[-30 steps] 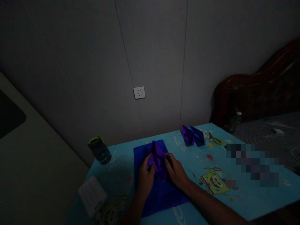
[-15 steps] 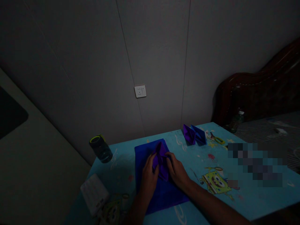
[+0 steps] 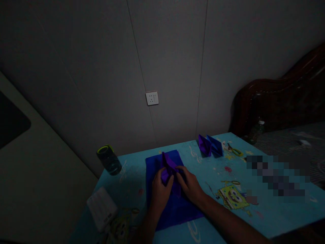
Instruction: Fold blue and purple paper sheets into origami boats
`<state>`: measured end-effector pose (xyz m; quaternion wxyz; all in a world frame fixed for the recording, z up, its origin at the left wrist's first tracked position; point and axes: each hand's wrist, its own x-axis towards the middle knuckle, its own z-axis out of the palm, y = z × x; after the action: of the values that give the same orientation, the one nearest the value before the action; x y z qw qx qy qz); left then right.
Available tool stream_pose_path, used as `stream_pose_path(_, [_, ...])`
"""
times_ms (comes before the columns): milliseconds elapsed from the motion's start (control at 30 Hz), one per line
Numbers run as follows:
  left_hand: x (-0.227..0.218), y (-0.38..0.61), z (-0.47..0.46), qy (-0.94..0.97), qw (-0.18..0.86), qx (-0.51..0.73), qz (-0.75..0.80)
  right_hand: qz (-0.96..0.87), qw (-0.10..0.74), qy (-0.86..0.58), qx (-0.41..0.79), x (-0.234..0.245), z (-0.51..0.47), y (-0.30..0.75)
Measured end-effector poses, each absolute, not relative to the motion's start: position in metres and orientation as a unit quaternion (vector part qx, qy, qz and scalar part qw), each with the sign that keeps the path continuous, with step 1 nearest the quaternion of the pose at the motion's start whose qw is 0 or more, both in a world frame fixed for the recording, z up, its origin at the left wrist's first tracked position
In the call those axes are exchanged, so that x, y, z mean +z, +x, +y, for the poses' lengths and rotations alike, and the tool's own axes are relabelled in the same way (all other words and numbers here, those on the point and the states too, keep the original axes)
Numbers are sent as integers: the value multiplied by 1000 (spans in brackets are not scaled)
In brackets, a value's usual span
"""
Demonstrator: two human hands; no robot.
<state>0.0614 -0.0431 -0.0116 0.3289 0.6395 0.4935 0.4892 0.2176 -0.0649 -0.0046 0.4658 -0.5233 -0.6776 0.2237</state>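
Observation:
Between my two hands is a folded purple paper boat (image 3: 168, 163), its pointed far end sticking up past my fingers. My left hand (image 3: 161, 189) grips its left side, thumb on the near part. On the right side, my right hand (image 3: 189, 184) pinches the paper with thumb and fingers. The folds under my fingers are partly hidden. Beneath lies a stack of dark blue paper sheets (image 3: 175, 217). Farther back on the right, a purple folded paper boat (image 3: 204, 145) and a blue folded paper boat (image 3: 215, 145) stand side by side.
A dark water bottle (image 3: 109, 161) with a green rim stands at the table's left. Nearer is a white box-shaped device (image 3: 102, 208). Yellow-handled scissors (image 3: 236, 151) lie at the back right of the cartoon tablecloth (image 3: 269, 217). A wall socket (image 3: 152, 98) is behind.
The purple paper boat has turned and shifted slightly left in my hands, its upright tip now farther left. My fingers have moved closer together around its middle.

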Motion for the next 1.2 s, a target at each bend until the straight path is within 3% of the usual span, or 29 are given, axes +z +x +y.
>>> stream_pose_path(300, [-9, 57, -45, 663, 333, 483, 466, -614, 506, -546, 263, 0, -65, 221])
stream_pose_path(500, [-5, 56, -44, 659, 343, 497, 448, -480, 598, -501, 401, -3, -55, 224])
stream_pose_path(667, [-4, 54, -42, 628, 345, 492, 495, -424, 590, -457, 513, 0, -54, 222])
stream_pose_path(867, [-14, 51, -31, 645, 231, 464, 561, -555, 556, -461, 413, 1, -63, 219])
stream_pose_path(1200, [-12, 47, -33, 659, 171, 428, 595, -699, 467, -454, 295, -1, -71, 217])
